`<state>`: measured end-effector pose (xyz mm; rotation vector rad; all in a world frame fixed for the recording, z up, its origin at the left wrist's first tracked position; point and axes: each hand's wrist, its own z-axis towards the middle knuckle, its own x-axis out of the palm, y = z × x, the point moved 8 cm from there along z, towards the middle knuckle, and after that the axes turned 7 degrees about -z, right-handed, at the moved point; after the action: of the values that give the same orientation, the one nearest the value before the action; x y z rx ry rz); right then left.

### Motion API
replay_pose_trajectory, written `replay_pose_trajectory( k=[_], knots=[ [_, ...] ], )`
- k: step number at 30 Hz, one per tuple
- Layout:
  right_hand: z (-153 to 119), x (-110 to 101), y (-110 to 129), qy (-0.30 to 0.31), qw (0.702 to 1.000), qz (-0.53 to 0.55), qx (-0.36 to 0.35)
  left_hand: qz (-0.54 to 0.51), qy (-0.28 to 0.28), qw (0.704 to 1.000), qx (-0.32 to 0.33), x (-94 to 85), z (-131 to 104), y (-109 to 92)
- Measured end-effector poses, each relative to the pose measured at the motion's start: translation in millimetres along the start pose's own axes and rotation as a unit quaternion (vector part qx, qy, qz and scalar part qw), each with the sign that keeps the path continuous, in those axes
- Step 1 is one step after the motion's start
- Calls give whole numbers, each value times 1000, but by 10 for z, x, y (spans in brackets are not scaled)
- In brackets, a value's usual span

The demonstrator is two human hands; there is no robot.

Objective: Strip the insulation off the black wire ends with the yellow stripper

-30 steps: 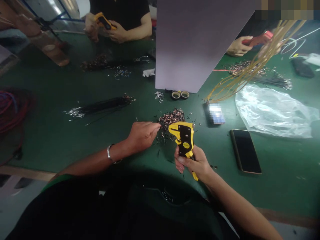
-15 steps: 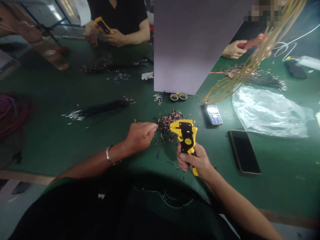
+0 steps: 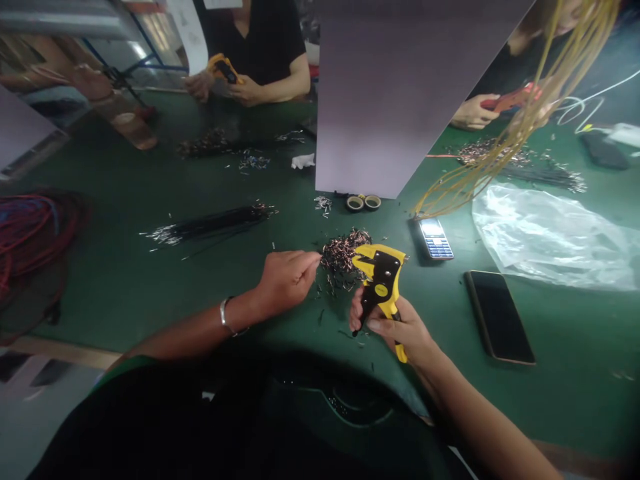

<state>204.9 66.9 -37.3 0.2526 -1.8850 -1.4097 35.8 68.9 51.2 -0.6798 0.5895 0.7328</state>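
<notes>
My right hand (image 3: 400, 327) is wrapped round a yellow and black wire stripper (image 3: 383, 273), whose jaws point left and stand a little apart, with its handles spread. My left hand (image 3: 290, 280), with a silver bracelet on the wrist, is closed in a pinch left of the jaws. What its fingertips hold, if anything, is too small to make out. Between and behind both hands lies a heap of short dark scraps with coppery bits (image 3: 345, 250). Farther left rests a bundle of black wires (image 3: 210, 225) with pale tips at one end.
A smartphone (image 3: 500, 317), a keypad phone (image 3: 436, 238) and a clear plastic bag (image 3: 550, 233) lie at right. Tape rolls (image 3: 363, 203) sit before a grey panel (image 3: 360, 100). Yellow wires (image 3: 480, 167) hang at right. Red wire coils (image 3: 25, 233) lie left. Co-workers hold tools across the table.
The stripper's handles have spread from a squeezed grip and its jaws have parted slightly. My left hand keeps its pinch. The whole view has shifted a little.
</notes>
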Motion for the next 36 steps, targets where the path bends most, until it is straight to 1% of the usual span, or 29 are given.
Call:
replay_pose_trajectory(
  k=[7,13,17,27,30,34,36],
  knots=[
    [11,-9,-23,4,1000,-15,10,13,-16,999,34,-35,-20,-79],
    [-8,61,51,22,1000,-18,13,59,-20,995,73,-46,-32,-145],
    [-15,100,73,30,999,-5,10,70,-30,993,88,-60,-48,-169],
    [-34,180,18,72,997,2,3,26,-31,997,71,-46,-71,-225],
    [-34,176,5,74,997,-2,0,24,-28,997,70,-48,-64,-238],
    [-33,169,4,72,997,-1,4,-7,-51,997,58,-93,-51,-226],
    [-33,173,3,73,997,5,7,-11,-51,997,62,-91,-50,-235]
  ],
)
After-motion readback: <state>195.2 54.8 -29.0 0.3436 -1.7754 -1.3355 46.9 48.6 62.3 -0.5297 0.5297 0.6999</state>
